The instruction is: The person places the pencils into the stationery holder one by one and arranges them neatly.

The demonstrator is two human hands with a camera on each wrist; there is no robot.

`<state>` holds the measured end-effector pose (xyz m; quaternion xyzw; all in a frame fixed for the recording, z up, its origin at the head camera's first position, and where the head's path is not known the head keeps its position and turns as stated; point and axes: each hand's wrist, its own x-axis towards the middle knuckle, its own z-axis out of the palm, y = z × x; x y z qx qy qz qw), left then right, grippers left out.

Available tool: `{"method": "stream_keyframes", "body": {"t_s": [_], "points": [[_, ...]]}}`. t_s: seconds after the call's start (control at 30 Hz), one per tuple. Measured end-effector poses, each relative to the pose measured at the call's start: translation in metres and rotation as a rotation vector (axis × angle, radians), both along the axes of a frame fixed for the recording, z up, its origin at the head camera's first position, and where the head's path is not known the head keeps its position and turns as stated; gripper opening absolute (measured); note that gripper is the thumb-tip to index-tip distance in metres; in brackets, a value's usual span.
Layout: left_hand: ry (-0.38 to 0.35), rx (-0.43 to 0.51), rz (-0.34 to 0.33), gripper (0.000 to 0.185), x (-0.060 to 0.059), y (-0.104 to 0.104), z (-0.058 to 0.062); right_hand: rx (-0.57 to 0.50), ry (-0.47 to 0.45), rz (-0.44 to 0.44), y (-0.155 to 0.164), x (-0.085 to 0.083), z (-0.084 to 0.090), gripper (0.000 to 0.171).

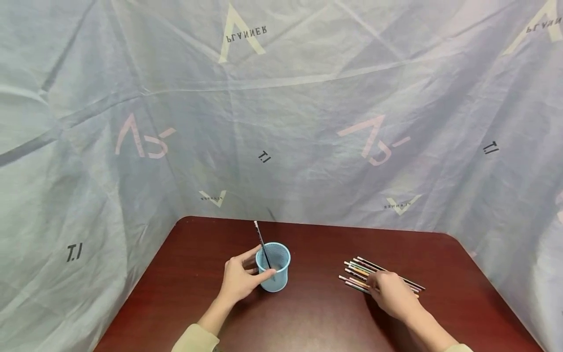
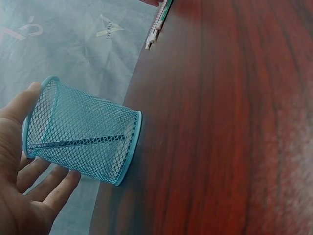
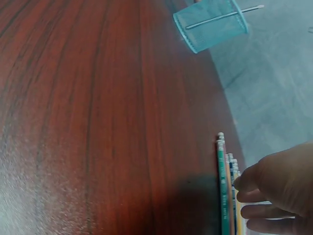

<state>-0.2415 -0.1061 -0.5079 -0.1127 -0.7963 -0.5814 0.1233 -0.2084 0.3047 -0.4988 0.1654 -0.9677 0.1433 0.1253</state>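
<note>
Steadying mesh cup (image 1: pixel 273 274), touching pencils (image 1: pixel 371 274)

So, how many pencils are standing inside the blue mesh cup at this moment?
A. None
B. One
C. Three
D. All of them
B: a single pencil leans inside the blue mesh cup, which the left hand holds, while the other pencils lie in a row on the table under the right hand.
</note>
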Motion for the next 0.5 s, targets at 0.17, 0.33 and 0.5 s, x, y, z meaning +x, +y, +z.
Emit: {"method": "stream_keyframes", "body": {"t_s": [0.17, 0.33, 0.5], "points": [[-0.028, 0.001, 0.005, 0.077, 0.0, 0.002, 0.0, 0.002, 0.011, -0.017, -0.001, 0.002, -0.009, 0.024], [-0.025, 0.003, 0.0, 0.076, -0.001, 0.003, 0.0, 0.019, 0.084, -0.05, -0.004, 0.004, -0.015, 0.027], [0.001, 0.016, 0.002, 0.076, -0.002, 0.003, 0.001, 0.082, 0.103, -0.043, -0.007, 0.005, -0.017, 0.029]]}}
